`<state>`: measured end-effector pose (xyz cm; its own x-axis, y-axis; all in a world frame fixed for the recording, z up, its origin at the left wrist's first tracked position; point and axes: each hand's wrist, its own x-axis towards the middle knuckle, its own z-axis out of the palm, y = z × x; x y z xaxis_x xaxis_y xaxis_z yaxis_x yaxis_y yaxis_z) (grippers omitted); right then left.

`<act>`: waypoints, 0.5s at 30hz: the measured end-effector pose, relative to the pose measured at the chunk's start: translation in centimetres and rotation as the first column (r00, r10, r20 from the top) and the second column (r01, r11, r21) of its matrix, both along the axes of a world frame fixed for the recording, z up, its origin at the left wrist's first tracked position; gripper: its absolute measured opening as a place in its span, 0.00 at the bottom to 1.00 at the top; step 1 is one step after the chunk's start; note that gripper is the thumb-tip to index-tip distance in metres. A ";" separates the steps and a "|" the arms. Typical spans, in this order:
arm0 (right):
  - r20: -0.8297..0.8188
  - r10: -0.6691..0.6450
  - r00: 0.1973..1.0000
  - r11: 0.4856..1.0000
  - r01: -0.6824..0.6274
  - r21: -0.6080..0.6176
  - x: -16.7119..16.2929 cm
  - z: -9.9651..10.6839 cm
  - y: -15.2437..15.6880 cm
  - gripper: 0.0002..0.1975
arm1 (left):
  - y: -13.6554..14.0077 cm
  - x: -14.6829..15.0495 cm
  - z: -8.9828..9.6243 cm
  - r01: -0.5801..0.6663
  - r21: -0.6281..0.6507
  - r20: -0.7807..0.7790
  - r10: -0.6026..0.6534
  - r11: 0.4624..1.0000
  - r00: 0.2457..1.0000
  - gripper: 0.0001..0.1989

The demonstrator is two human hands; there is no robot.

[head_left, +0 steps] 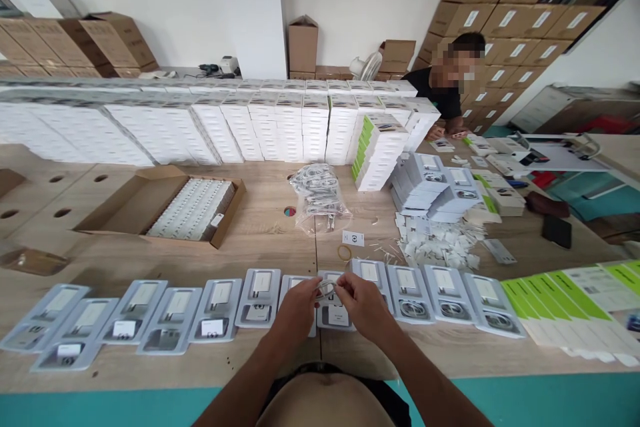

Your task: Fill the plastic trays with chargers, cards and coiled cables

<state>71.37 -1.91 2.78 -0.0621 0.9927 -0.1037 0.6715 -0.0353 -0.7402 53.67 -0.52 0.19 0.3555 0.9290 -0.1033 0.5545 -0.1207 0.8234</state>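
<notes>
Between my two hands is a coiled white cable (326, 289), held above a row of plastic trays. My left hand (296, 307) pinches its left side, and my right hand (361, 301) has fingers closed on its right side. Below them lies a tray (323, 321) with a printed card (338, 315) in its lower compartment. To the right, a tray (411, 293) carries a white charger block (405, 278) above a coiled cable (413, 309). Trays on the left, such as one (216, 310), hold a charger block and a small card.
A clear bag of cables (320, 197) lies mid-table. Left of it stands an open carton (225, 227) with rows of white chargers. White boxes (290, 127) form a long wall behind. Paper scraps (435, 243) and green-white boxes (555, 297) lie right. A person (445, 90) sits across the table.
</notes>
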 end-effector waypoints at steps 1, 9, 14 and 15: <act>-0.090 -0.035 0.995 0.999 0.034 -0.010 -0.4 -0.5 0.2 0.07 | 0.0 0.1 -0.2 -0.003 0.017 -0.010 0.003 1.000 1.000 0.21; -0.518 -0.191 0.834 0.981 0.154 -0.114 -2.2 -3.5 -0.1 0.11 | -0.1 -0.2 0.0 -0.047 -0.125 0.167 0.067 0.991 0.984 0.19; -0.405 -0.171 0.898 0.985 0.171 -0.037 -1.7 -3.0 0.0 0.10 | 0.3 0.1 0.4 -0.012 -0.157 0.222 0.047 0.988 0.974 0.17; -0.452 -0.177 0.874 0.984 0.158 -0.080 -1.6 -3.0 0.2 0.11 | 0.4 0.2 0.4 0.001 -0.191 0.247 0.047 0.982 0.968 0.17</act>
